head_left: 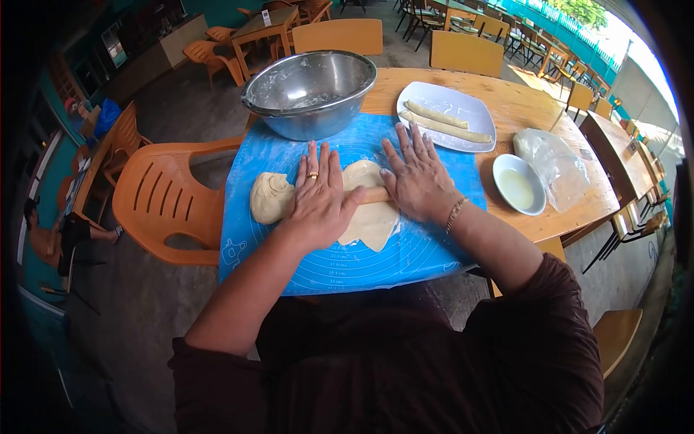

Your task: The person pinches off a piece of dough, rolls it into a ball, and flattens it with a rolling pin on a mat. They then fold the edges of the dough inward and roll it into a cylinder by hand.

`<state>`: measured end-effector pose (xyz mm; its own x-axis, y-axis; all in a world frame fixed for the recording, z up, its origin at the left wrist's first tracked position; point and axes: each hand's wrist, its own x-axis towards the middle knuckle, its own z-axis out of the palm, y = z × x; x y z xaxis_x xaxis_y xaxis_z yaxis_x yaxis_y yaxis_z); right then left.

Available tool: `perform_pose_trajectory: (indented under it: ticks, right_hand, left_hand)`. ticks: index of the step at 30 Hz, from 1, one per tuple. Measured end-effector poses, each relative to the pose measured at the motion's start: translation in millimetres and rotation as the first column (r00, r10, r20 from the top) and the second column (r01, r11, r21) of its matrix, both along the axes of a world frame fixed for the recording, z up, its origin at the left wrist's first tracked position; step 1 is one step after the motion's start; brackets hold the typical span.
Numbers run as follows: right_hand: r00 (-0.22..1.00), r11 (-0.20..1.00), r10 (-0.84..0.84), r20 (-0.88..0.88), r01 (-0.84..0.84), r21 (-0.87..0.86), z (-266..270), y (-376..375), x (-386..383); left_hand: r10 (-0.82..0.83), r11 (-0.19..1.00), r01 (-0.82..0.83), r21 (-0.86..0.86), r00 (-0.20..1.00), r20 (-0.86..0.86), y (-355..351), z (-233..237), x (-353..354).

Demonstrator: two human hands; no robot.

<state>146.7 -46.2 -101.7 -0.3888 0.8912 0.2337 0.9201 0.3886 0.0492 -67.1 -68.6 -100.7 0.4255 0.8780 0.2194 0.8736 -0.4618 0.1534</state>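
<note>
Centrally: dough sheet [374, 220], pale cream, rolled thin, ragged edge, on blue mat [426, 253].
- Rolling pin [374, 194] lies across sheet.
- Left hand [318, 197] and right hand [416, 179] flat on pin, fingers spread, gripping nothing, set apart.
- Dough lump [269, 197] at 9 o'clock of sheet, touching left hand.
- Steel bowl [311, 90] at 11 o'clock.
- Plate [463, 101] at 1 o'clock, holding two dough rolls [444, 124].
- Small dish [518, 186] and plastic bag [553, 163] at 3 o'clock.
- Hidden: pin ends under palms; sheet middle under hands.
- Unclear: bag contents; kind of liquid in dish.
</note>
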Motion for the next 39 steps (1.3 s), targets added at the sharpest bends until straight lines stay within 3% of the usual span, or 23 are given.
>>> perform_pose_trajectory:
  ticks: [2,7,11,13,15,17,21,23,24,25,27,28,31,34,36,39]
  right_hand:
    - [0.995,0.997,0.073,-0.071,-0.076,-0.029,-0.2,-28.6,4.9]
    - [0.988,0.988,0.151,-0.027,-0.151,0.019,-2.5,-52.9,9.4]
    - [0.998,0.996,0.058,-0.038,-0.06,-0.059,0.3,-13.6,-1.7]
    - [1.0,0.997,0.018,-0.019,-0.019,-0.077,2.9,6.5,-9.2]
    - [0.985,0.991,-0.09,0.151,0.104,-0.086,10.0,22.0,-19.4]
    - [0.984,0.986,-0.11,0.138,0.126,-0.109,12.7,31.4,-23.4]
    - [0.991,0.99,-0.087,0.099,0.098,-0.105,5.8,29.9,-20.2]
    - [0.994,0.994,-0.063,0.088,0.071,-0.082,0.6,13.6,-14.8]
    - [1.0,0.997,-0.008,-0.005,0.007,-0.075,-2.9,-0.2,-9.5]
    - [0.994,0.997,0.048,-0.096,-0.054,-0.063,-5.3,-13.3,-4.3]
    - [0.989,0.994,0.106,-0.107,-0.108,-0.014,-5.5,-42.7,4.4]
    - [0.98,0.987,0.161,-0.117,-0.159,0.033,-5.7,-49.5,5.9]
    - [0.988,0.995,0.087,-0.13,-0.093,-0.046,-0.3,-35.2,-0.6]
    - [0.995,0.998,-0.002,-0.104,-0.005,-0.069,-4.4,7.2,-13.1]
    - [0.998,0.997,-0.045,-0.031,0.043,-0.068,2.0,30.7,-24.2]
    - [0.993,0.991,-0.109,0.055,0.113,-0.077,6.0,49.4,-32.7]
  left_hand:
    - [-0.056,0.998,0.055,-0.031,0.998,-0.031,-30.9,2.3,-5.1]
    - [-0.172,0.985,0.172,-0.009,0.983,-0.057,-55.5,-4.0,-8.9]
    - [-0.047,0.999,0.044,-0.028,0.992,-0.116,-23.3,6.0,1.0]
    - [0.059,0.981,-0.076,-0.18,0.993,-0.098,-1.7,14.6,2.5]
    - [0.092,0.976,-0.114,-0.183,0.988,-0.121,18.4,11.0,0.6]
    - [0.178,0.955,-0.178,-0.236,0.984,-0.022,30.2,8.5,1.0]
    - [0.191,0.971,-0.185,-0.155,0.981,0.024,26.1,-0.7,0.5]
    - [0.102,0.987,-0.112,-0.118,0.991,-0.091,-1.0,6.7,0.3]
    - [0.042,0.98,-0.063,-0.188,0.993,-0.114,-13.7,10.5,-2.2]
    - [0.043,0.98,-0.064,-0.19,0.993,-0.114,-30.7,8.0,-5.6]
    - [-0.104,0.994,0.102,-0.046,0.994,-0.034,-56.5,-0.2,-11.3]
    - [-0.104,0.994,0.102,-0.05,0.994,-0.034,-55.9,-1.7,-11.8]
    - [-0.122,0.992,0.123,0.014,0.989,-0.082,-51.7,-4.3,-10.0]
    - [0.006,0.999,-0.01,-0.035,0.994,-0.111,-12.6,4.8,-3.1]
    - [0.13,0.976,-0.138,-0.166,0.99,-0.062,14.0,9.2,-3.3]
    - [0.201,0.966,-0.208,-0.154,0.978,-0.059,31.8,6.9,-2.2]
